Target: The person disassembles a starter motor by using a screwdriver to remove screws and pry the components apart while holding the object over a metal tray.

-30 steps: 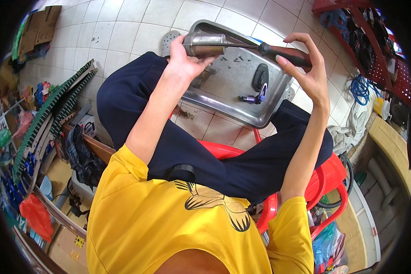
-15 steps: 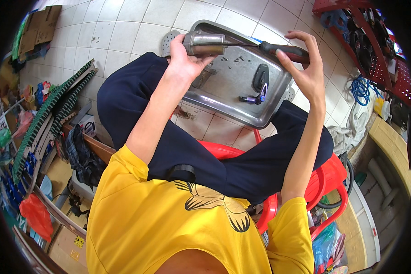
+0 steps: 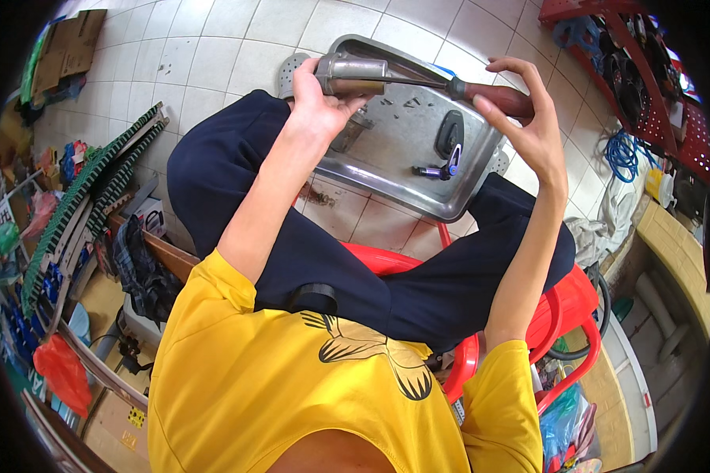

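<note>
My left hand (image 3: 314, 110) is closed around a grey cast-metal housing (image 3: 355, 69) with a cylindrical body, held above the far left part of a metal tray (image 3: 394, 184). From the right, my right hand (image 3: 533, 126) grips a long screwdriver (image 3: 497, 96) by its dark red and black handle, between thumb and curved fingers. The shaft points left and its tip reaches the housing; the exact contact point is hidden. In the tray lie a black oval part (image 3: 450, 130), a purple and black lever-like part (image 3: 440, 170) and several small dark bits (image 3: 412, 102).
The tray stands between my knees on a white tiled floor (image 3: 213, 47). A red rack (image 3: 607, 55) with parts is at the far right, near a coiled blue cable (image 3: 623, 158). Green-and-black striped strips (image 3: 95, 189) and clutter lie left. A red plastic chair (image 3: 564, 307) is beneath me.
The screwdriver has turned about its shaft, so its handle now shows more red. The handle end sits slightly lower and further left. My left hand and the housing have barely moved.
</note>
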Motion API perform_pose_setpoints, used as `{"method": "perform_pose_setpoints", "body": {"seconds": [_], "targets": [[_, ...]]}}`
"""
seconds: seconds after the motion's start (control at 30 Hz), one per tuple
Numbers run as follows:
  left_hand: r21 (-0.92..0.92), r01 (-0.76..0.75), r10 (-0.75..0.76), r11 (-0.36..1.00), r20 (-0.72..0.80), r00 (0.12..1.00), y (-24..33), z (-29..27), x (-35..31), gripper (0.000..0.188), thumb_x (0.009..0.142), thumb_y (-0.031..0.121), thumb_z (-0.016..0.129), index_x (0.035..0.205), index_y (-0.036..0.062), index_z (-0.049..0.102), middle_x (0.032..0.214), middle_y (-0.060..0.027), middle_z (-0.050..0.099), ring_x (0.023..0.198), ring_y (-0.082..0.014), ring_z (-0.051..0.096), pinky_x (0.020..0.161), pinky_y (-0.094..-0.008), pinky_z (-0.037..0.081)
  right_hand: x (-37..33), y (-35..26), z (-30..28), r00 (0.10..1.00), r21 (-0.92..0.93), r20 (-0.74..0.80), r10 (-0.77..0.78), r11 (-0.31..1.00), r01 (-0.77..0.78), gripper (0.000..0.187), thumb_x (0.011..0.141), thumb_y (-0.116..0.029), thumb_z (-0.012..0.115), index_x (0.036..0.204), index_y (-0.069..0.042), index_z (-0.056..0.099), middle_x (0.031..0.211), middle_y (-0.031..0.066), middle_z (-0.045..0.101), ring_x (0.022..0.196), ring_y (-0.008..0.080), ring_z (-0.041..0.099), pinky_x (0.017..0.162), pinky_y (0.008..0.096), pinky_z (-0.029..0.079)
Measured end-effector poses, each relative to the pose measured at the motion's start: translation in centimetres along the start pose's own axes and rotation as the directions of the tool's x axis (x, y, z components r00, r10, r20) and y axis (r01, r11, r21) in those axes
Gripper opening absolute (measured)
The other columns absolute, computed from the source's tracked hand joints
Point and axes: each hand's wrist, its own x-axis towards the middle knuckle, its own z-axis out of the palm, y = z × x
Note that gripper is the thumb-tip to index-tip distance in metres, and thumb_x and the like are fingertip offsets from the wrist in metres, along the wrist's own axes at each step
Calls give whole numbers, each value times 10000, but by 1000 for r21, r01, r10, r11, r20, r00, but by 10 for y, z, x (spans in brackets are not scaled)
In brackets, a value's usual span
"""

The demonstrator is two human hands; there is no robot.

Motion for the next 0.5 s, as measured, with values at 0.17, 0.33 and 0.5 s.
{"method": "perform_pose_setpoints", "body": {"seconds": [0.17,0.33,0.5], "targets": [[-30,-7,7,1000,-4,1000,0,-2,0,587,1066,378,370,1431,-76,442,1473,-300,461,1378,-445,472,1204,-601,365,0,1,7,988,-67,-24,-154,986,152,343,1008,-254,710,1255,-41,605,954,97,766,725,129,692,643,237,543],[44,-48,47,998,23,999,1,0,-2,570,1064,382,377,1405,-64,477,1461,-296,475,1371,-442,481,1196,-606,372,5,-1,-3,976,61,-80,201,979,-196,369,1066,-364,607,1255,-47,619,995,122,753,597,118,642,512,225,471],[18,-31,31,999,-7,999,0,0,-1,565,1062,387,386,1392,-61,489,1449,-289,486,1360,-442,488,1192,-617,371,1,9,9,982,-42,-70,-176,984,173,352,1039,-345,653,1225,-46,637,1012,114,757,582,95,627,490,221,422]]}}
